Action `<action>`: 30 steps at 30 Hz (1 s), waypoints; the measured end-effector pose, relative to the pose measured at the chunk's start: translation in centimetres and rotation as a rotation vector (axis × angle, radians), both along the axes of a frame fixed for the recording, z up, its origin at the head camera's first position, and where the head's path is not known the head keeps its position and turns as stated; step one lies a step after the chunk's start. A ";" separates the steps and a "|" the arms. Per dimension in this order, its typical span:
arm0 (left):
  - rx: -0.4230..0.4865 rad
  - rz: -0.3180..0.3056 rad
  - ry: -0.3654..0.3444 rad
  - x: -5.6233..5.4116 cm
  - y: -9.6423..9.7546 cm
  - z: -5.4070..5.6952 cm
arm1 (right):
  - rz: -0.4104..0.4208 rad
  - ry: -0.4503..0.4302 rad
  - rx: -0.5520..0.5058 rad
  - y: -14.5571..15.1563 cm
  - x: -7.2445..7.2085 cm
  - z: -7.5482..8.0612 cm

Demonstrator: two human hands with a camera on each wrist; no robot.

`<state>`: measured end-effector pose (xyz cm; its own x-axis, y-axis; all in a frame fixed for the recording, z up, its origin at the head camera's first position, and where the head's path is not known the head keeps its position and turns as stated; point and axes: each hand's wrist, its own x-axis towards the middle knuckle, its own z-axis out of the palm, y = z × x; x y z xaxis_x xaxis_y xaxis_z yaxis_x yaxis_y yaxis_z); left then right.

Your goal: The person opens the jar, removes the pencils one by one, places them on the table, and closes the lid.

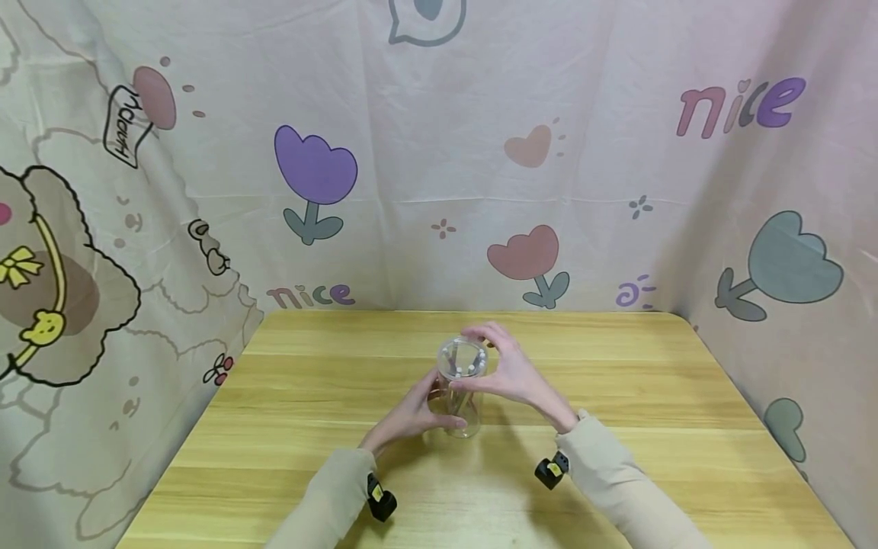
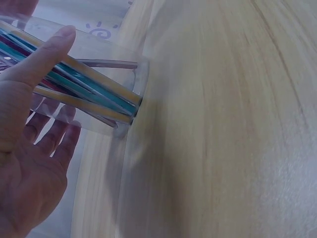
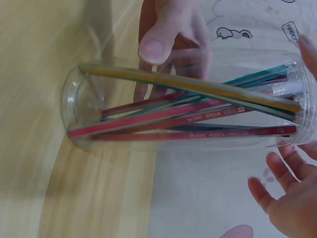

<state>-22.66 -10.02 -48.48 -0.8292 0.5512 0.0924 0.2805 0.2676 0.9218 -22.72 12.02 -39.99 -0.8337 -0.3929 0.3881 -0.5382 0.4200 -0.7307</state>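
Note:
A tall clear plastic jar [image 1: 472, 424] stands upright on the table, holding several pencils [image 3: 173, 110] that lean across one another in red, yellow and teal. Low on its left side my left hand [image 1: 413, 412] grips the body, with the thumb across the front and the fingers behind. From the right, my right hand [image 1: 511, 375] holds the jar's clear lid [image 1: 461, 345], thumb at the near edge and curled fingers at the far edge. White pencil ends show through the lid. In the right wrist view the right hand's fingers [image 3: 285, 176] curve beside the lid end.
The wooden table [image 1: 309, 366] has light yellow boards. Behind it and along both sides hangs a printed cloth [image 1: 425, 152] with flowers and cartoon figures. Small black cameras [image 1: 381, 499] sit on both wrists over beige sleeves [image 1: 607, 457].

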 end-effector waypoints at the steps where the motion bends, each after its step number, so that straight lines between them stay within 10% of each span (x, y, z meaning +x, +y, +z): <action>1: -0.001 0.000 0.001 0.0 0.0 0.0 | -0.001 -0.002 -0.007 0.0 0.0 0.0; 30: -0.007 -0.008 0.001 0.1 0.0 0.0 | 0.175 -0.153 -0.065 1.4 -0.6 0.2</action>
<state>-22.54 -10.05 -48.44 -0.8245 0.5586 0.0898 0.2840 0.2713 0.9196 -23.27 13.46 -39.81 -0.8063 -0.5145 0.2917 -0.4792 0.2793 -0.8320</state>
